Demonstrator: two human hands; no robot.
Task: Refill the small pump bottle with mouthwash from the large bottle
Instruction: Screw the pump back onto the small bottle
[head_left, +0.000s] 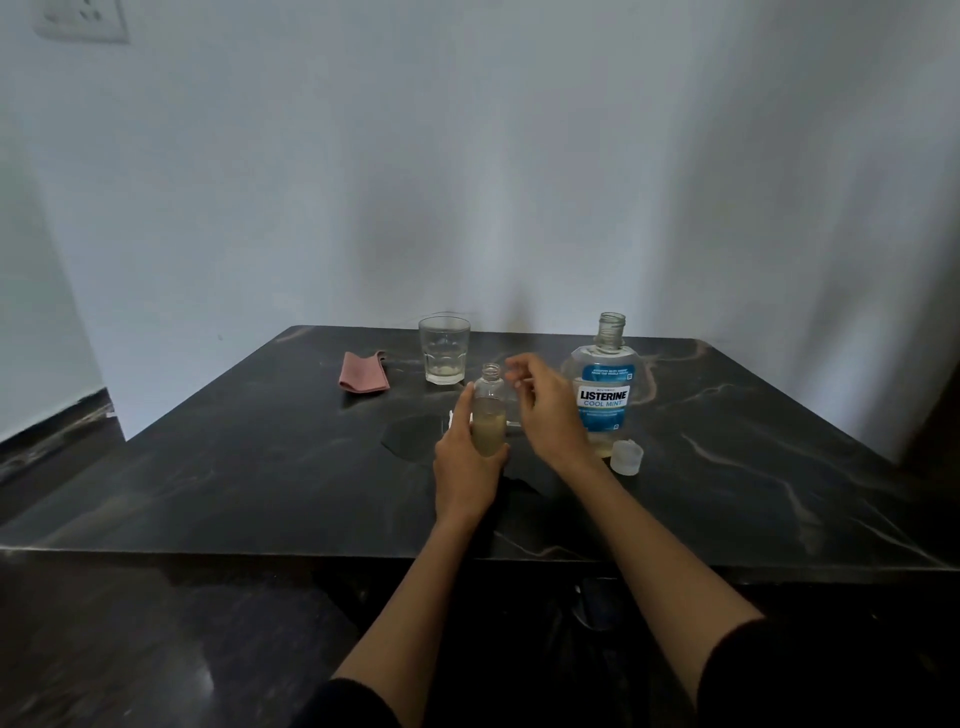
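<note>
1. The left hand grips the small bottle around its lower half, fingers curled round the far side and the thumb up along the near left edge. The bottle stands upright near the middle of the dark marble table; I cannot tell whether its base rests on the top or is held just above it.
2. The small bottle has no pump on it; its threaded neck is bare. Pale yellowish liquid fills roughly its lower half.
3. The right hand hovers just to the right of the small bottle, at the height of its neck, fingers loosely curled. It is blurred, and I cannot tell whether it pinches anything.
4. The large bottle, with a blue Listerine Cool Mint label, stands upright just right of the right hand, partly hidden behind it. Its mouth is uncapped, and only a little pale liquid shows at its bottom.
5. A translucent cap sits on the table just in front of the large bottle's right side.
6. A clear drinking glass stands behind the small bottle, toward the table's far edge, with a thin layer of pale liquid at the bottom.
7. A folded pinkish cloth lies to the left of the glass, near it but apart.
8. A bit of something white peeks out behind the left hand's fingers; too little shows to say what it is.
9. Dark sleeves cover both arms near the elbow.
</note>
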